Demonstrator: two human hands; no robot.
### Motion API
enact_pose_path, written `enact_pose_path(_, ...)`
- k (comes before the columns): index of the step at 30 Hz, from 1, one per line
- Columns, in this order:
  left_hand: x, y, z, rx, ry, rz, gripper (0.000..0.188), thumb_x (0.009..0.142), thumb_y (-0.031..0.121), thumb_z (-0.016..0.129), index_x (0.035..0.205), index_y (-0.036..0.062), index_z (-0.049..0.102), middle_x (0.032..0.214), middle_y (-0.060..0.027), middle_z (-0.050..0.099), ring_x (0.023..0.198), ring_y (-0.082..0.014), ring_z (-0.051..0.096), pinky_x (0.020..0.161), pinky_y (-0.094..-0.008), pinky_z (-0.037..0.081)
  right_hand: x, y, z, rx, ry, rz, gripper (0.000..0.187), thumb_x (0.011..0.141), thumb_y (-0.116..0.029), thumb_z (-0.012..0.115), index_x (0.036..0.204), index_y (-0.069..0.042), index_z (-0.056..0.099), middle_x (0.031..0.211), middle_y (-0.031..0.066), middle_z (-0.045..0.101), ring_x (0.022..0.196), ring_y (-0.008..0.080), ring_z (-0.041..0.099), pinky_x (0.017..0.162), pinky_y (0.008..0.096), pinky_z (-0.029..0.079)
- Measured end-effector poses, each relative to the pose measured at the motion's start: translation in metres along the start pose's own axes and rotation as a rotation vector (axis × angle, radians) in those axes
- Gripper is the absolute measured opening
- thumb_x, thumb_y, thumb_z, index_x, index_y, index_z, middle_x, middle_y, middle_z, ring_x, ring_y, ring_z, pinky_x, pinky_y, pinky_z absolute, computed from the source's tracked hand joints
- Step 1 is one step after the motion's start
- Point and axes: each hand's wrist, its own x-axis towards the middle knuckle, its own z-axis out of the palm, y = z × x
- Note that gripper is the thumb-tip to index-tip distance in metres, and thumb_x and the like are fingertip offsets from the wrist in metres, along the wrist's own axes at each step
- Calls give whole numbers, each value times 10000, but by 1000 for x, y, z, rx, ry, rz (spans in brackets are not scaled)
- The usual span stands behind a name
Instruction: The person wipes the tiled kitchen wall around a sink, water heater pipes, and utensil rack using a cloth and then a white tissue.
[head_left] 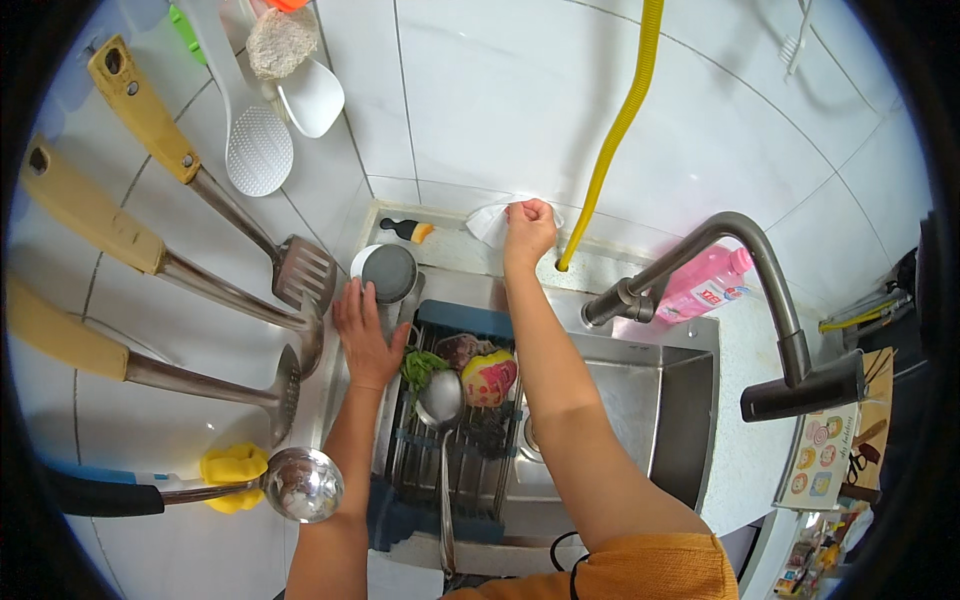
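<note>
My right hand [530,238] reaches to the back ledge behind the sink, its fingers closed on a thin white cloth or tissue [487,226] pressed where ledge and wall meet. My left hand [365,335] lies with fingers stretched out, its tips at a round white container with a dark grey top [390,272] in the back left corner. Whether the fingertips touch it or rest beside it, I cannot tell. A small brush [407,230] with a black handle and tan bristles lies on the ledge behind the container.
A dark drying rack [470,480] spans the left of the steel sink [625,400], holding a long spoon [442,400], greens and a pink-yellow round item [489,378]. The faucet [720,225] arches at right before a pink bottle [705,285]. Utensils, including a ladle [303,485], hang left.
</note>
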Motion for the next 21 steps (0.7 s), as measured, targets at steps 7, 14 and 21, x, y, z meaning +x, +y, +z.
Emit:
enact_pose_path(7,2,1,-1,-34,23,2,694,852,444,533,1375,43,314,1415,-187,293,1300,-379,284,1053,-546,194,7,25,-11,226,131,201,70,722,8,630,760,-6,573,643,83,642,555,133,603,535,255,489)
enact_pose_path(14,2,4,-2,-42,23,-4,700,844,427,548,1376,39,310,1413,-199,294,1303,-378,279,1055,-542,193,8,13,-4,-18,32,-38,60,731,-16,622,735,-18,562,649,74,640,571,129,609,591,245,490)
enact_pose_path(21,2,0,-3,-29,15,7,698,852,443,526,1376,38,305,1418,-199,286,1305,-377,276,1053,-538,196,6,12,-11,283,35,193,88,766,31,614,759,-3,533,671,98,625,595,155,634,541,253,524)
